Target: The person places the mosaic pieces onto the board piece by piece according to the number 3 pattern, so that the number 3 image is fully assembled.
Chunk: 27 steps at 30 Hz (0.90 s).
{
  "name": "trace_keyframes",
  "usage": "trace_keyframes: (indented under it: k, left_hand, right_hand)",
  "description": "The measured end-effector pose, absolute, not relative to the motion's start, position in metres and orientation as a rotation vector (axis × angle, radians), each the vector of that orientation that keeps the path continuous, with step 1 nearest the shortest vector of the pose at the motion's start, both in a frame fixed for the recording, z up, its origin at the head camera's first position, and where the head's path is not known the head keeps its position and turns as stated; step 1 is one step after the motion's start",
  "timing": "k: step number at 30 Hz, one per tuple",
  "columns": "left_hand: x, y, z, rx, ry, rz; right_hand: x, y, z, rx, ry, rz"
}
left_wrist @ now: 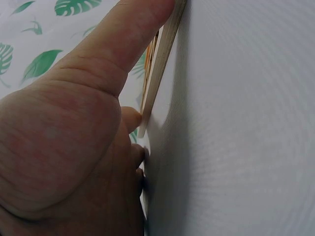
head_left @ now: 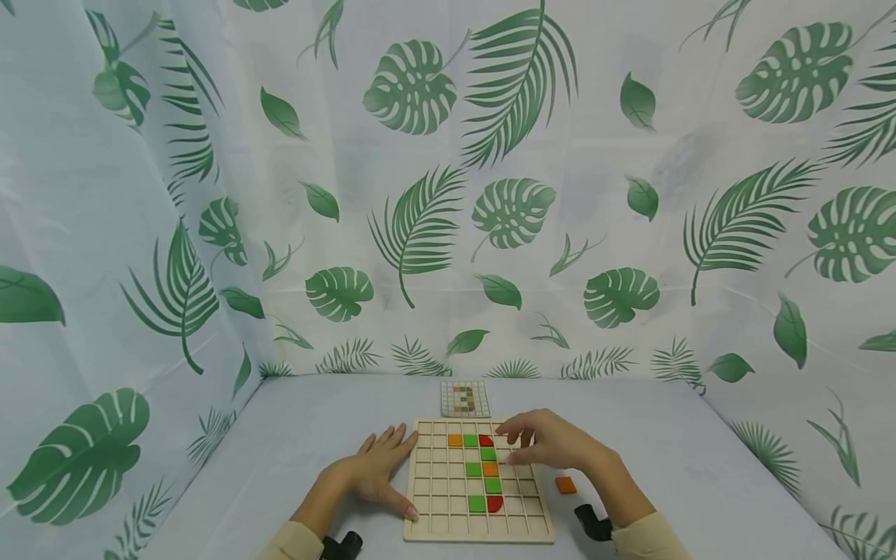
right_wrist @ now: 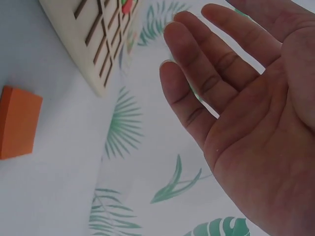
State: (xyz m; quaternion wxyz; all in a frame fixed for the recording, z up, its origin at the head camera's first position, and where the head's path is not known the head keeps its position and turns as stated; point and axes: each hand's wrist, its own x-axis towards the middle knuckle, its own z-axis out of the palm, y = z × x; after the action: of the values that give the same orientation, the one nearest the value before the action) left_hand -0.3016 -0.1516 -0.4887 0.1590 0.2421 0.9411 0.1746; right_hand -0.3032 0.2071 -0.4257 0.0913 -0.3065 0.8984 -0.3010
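Observation:
A wooden grid board (head_left: 437,498) lies flat on the table, holding several green square tiles (head_left: 493,486), orange square tiles (head_left: 455,441) and red rounded tiles (head_left: 495,504). My left hand (head_left: 378,470) rests at the board's left side with fingers spread, the thumb on its near left corner. Over the right part of the board hovers my right hand (head_left: 549,443), fingers loosely bent; the right wrist view shows its palm (right_wrist: 256,137) with nothing held. A loose orange tile (head_left: 565,485) lies right of the board, below that hand; it also appears in the right wrist view (right_wrist: 19,123).
Behind the board lies a small card (head_left: 465,399) printed with a grid and a coloured tile pattern. A white cloth with green leaves (head_left: 511,210) hangs round the back and sides. Black wrist-worn devices (head_left: 593,523) sit beneath both forearms.

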Motion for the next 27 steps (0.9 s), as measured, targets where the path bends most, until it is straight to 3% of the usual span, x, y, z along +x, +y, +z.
trace_keyframes:
  k: [27]
  left_hand:
    - [-0.3, -0.151, -0.488, 0.681, 2.689, 0.506]
  right_hand:
    - [-0.312, 0.241, -0.425, -0.732, 2.678, -0.913]
